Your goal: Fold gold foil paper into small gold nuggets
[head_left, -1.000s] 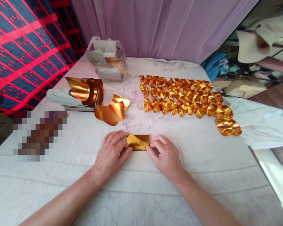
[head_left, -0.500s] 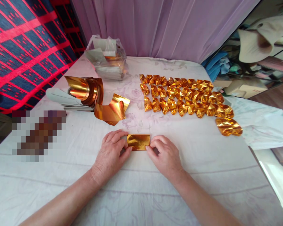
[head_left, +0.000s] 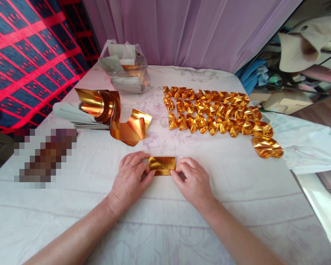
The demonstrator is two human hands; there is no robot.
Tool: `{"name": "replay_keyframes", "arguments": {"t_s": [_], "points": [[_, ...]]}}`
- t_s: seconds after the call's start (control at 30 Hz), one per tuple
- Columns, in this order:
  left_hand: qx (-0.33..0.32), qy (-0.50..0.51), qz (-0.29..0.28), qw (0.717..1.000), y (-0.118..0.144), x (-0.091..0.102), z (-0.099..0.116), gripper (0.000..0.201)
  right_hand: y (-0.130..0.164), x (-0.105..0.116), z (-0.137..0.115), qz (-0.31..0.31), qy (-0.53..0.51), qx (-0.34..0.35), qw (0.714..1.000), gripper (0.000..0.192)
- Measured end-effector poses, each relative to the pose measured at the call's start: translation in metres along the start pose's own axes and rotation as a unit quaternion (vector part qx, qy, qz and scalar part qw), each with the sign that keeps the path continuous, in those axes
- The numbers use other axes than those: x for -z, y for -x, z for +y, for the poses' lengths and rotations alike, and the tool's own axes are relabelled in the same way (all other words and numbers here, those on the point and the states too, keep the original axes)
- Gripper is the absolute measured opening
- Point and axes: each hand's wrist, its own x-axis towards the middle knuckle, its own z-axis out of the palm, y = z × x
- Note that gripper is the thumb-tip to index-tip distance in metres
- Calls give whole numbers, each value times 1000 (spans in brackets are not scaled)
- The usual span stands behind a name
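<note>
A small rectangle of gold foil paper (head_left: 162,164), with a folded strip along its near edge, lies on the cloth between my hands. My left hand (head_left: 132,175) grips its left end, thumb on the near corner and fingers curled at the side. At the right end, my right hand (head_left: 192,180) pinches the near corner between thumb and bent fingers. Beyond and to the left, loose gold foil sheets (head_left: 128,130) curl out from a stack. Several folded gold foil pieces (head_left: 212,127) stand in rows to the right, with one flatter folded piece (head_left: 267,147) at their near end.
A clear plastic bag (head_left: 128,79) of paper stands at the back left. Grey-white sheets (head_left: 89,125) lie under the foil stack. A blurred patch (head_left: 46,158) hides something on the left. A white plastic bag (head_left: 314,147) hangs at the table's right edge. Purple curtain (head_left: 182,33) closes the back.
Almost nothing differs. Both hands stay on the ends of the foil paper, and the whole view has shifted very slightly.
</note>
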Motion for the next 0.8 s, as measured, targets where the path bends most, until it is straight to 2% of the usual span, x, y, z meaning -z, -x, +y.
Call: {"name": "replay_keyframes", "arguments": {"t_s": [0.8], "points": [[-7,6,2,1000,0,0,-4,18,0,0,1,1,7,5,1000,18]]}}
